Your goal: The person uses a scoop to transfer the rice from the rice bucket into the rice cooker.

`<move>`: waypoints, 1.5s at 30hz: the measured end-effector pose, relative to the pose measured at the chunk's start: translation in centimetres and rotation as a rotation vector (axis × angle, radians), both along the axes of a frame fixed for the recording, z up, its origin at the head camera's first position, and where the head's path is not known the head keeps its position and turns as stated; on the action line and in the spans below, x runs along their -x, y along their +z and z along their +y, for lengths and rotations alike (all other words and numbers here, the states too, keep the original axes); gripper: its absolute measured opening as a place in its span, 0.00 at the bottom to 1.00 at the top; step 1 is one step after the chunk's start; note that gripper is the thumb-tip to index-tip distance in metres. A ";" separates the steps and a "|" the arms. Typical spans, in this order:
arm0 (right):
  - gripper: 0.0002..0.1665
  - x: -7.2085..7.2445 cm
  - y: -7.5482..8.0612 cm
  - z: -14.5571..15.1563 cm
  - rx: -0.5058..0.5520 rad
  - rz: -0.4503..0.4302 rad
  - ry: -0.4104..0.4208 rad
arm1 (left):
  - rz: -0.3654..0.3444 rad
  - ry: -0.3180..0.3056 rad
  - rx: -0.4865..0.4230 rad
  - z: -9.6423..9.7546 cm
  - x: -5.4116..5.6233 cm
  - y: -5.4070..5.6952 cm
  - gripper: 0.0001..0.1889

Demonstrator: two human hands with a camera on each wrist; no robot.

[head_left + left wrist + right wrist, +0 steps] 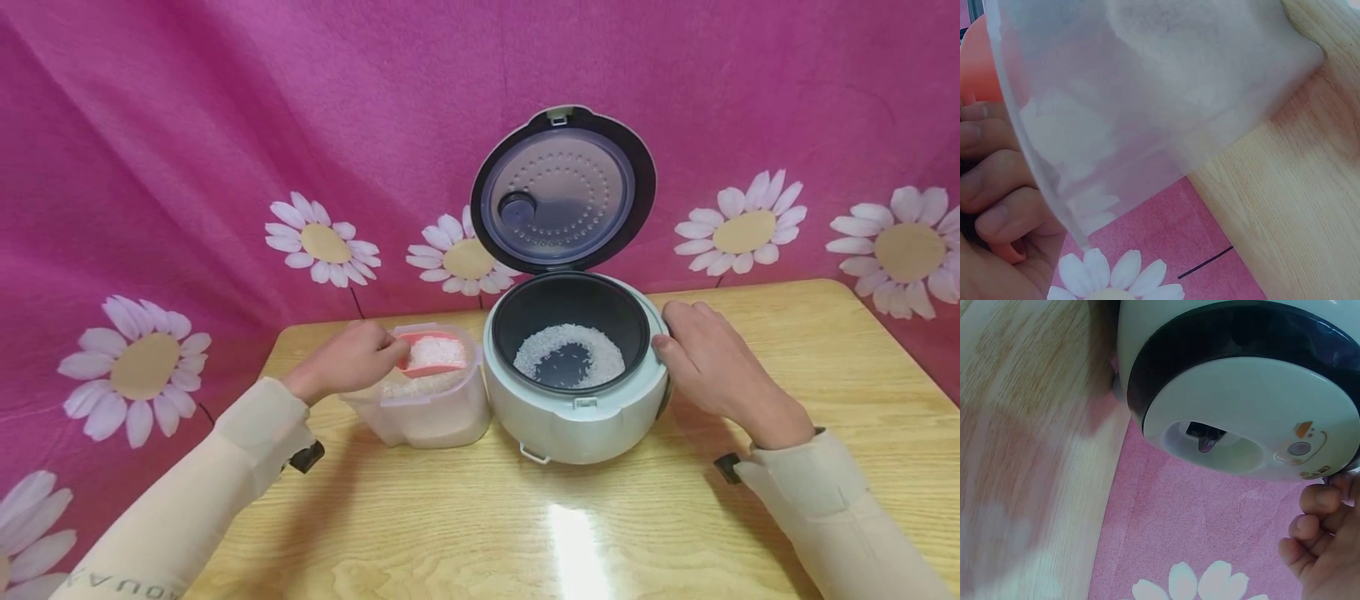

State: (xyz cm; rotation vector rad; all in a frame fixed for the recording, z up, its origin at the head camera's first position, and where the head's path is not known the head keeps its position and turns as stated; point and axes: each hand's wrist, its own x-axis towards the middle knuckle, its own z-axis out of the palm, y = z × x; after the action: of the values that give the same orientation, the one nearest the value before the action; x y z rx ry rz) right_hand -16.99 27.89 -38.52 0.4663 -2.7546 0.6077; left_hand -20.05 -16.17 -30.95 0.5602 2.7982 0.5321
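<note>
My left hand (348, 360) grips the handle of an orange scoop (985, 62), its fingers curled round it. White rice (437, 352) fills the scoop, which is held at the mouth of a translucent plastic rice bin (438, 421) with more rice inside. To the right stands a pale green rice cooker (577, 433) with its lid (577, 183) raised. Rice (607, 362) lies in a ring on the floor of its dark inner pot (532, 304). My right hand (716, 367) holds the cooker's right rim, thumb at the edge and fingers bent.
Both containers stand side by side on a light wooden table (450, 517). Behind it hangs a magenta cloth (375, 108) printed with white daisies. The cooker's lid stands up close before the cloth. A small latch-like handle (534, 454) juts from the cooker's front.
</note>
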 end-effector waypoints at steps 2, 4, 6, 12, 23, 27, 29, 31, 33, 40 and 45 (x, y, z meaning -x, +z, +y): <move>0.10 0.0 0.0 0.0 0.002 -0.003 -0.001 | 0.002 0.005 0.003 -0.1 0.0 0.1 0.22; 0.09 -0.1 -0.1 0.1 0.003 0.000 0.003 | 0.010 0.012 0.013 -0.2 0.0 0.1 0.22; 0.09 -0.1 -0.1 0.1 0.003 0.003 0.004 | 0.003 0.019 0.014 -0.3 -0.1 0.2 0.22; 0.10 -0.1 -0.2 0.1 0.002 -0.003 0.001 | -0.026 0.043 -0.011 -0.8 -0.2 0.4 0.23; 0.09 0.1 -0.3 0.2 -0.002 0.032 0.015 | 0.055 0.017 -0.031 -0.9 0.0 1.4 0.23; 0.09 0.1 -0.3 0.2 0.001 0.023 0.011 | 0.062 0.013 -0.023 -0.4 0.2 1.9 0.23; 0.09 0.1 -0.3 0.2 0.001 0.016 0.005 | 0.056 0.015 -0.027 -0.1 0.3 2.3 0.24; 0.09 0.0 -0.2 0.2 -0.004 0.013 0.001 | 0.059 0.010 -0.028 0.2 0.4 2.7 0.25; 0.10 0.0 -0.1 0.2 -0.009 0.010 -0.002 | 0.055 0.003 -0.033 0.6 0.4 3.1 0.25; 0.11 -0.2 0.1 0.1 -0.013 0.009 -0.007 | 0.053 -0.017 -0.037 2.0 0.7 3.7 0.25; 0.11 -0.2 0.2 0.0 -0.010 0.002 -0.008 | 0.035 -0.019 -0.040 3.3 0.9 4.0 0.24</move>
State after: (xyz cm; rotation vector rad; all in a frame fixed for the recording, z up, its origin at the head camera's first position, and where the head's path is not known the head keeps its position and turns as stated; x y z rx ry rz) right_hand -16.82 27.91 -38.35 0.4577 -2.7574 0.5919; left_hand -20.97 -12.83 -26.95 0.6095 2.8178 0.5810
